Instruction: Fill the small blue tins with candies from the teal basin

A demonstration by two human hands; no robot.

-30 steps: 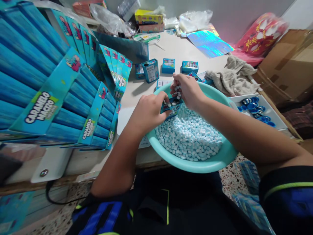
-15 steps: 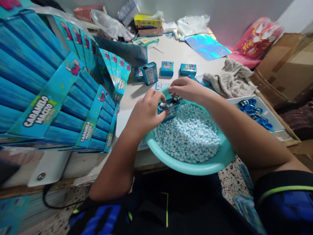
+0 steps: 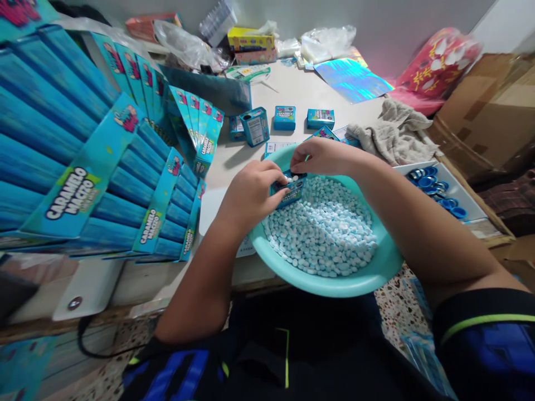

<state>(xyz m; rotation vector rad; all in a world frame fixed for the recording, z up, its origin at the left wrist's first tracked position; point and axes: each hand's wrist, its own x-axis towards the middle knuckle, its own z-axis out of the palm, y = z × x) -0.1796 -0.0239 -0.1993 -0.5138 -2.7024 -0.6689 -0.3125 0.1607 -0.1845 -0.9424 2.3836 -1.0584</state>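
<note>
My left hand (image 3: 258, 188) is closed around a small blue candy tin (image 3: 291, 192), tilted over the candies. White candies show at the tin's open top. My right hand (image 3: 316, 156) reaches over the tin's far corner, fingertips pinched together at its dark opening; what they grip is hidden. Below both hands, pale blue and white candies (image 3: 330, 228) fill much of a turquoise basin (image 3: 288, 271). Behind the basin stand more blue tins (image 3: 285, 118), one of them the upright tin (image 3: 256, 127) with a dark round hole in its top.
Blue display boxes (image 3: 73, 192) are stacked at the left. A white tray (image 3: 472, 206) with blue caps (image 3: 428, 182) lies at the right, beside a grey cloth (image 3: 395, 133). A shiny holographic sheet (image 3: 353, 79) and plastic bags (image 3: 328, 43) lie at the back. Cardboard boxes (image 3: 485, 108) stand far right.
My right fingertips have moved slightly down and left onto the tin's corner, and the small pale piece by them no longer shows. My left hand still holds the tin.
</note>
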